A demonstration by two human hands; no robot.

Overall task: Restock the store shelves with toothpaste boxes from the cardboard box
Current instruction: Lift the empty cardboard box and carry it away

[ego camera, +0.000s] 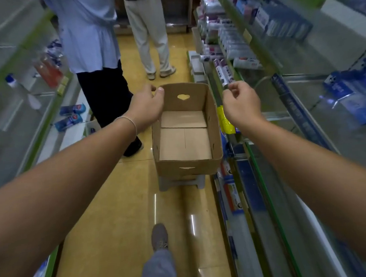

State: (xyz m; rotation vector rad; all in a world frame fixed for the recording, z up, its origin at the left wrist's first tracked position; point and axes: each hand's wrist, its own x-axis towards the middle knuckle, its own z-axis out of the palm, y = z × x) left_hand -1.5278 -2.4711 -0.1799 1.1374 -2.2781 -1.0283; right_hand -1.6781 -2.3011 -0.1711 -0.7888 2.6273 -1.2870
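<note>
So there was one cardboard box in the aisle, sitting on one little grey step stool, and the box had nothing in it, just the bare flaps on the bottom. It had heart-shaped cutouts, one in the far wall and one in the near wall.

Both my arms were stretched out over it. My left hand was up at the far left corner of the box, fingers curled with the thumb against the top rim, though I couldn't honestly tell if it had a real grip on the cardboard or was only touching it. My right hand was off the right side of the box, not touching it, fingers loosely curled with nothing in them.

The toothpaste boxes were already on the shelves to my right, a whole run of them, too blurry to count, nearest ones just past my right fingers. Two blue packs lay on the low ledge on my left.

Two other people stood ahead in the aisle: one in a light blue top, one in pale trousers. One of my shoes showed on the yellow floor.
</note>
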